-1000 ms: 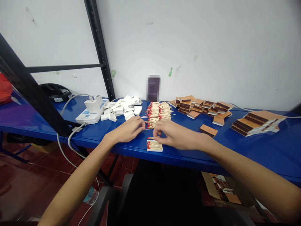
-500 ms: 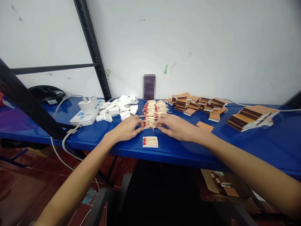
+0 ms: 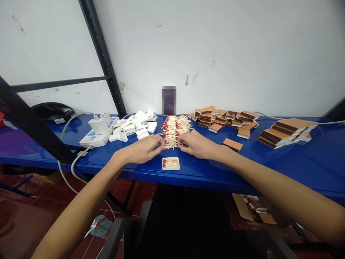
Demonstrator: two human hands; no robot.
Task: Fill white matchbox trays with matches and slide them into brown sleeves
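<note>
At the near end of the matches [image 3: 174,128], we pinch lightly, left grip [image 3: 149,147] and right grip [image 3: 195,144] nearly closed, contents unclear.

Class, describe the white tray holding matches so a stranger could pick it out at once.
On the blue table, find the heap of loose matches in the middle. Between it and the table's front edge lies the white tray. Unlike the jumbled white boxes to the left, it lies alone and holds red-tipped matches.
</note>
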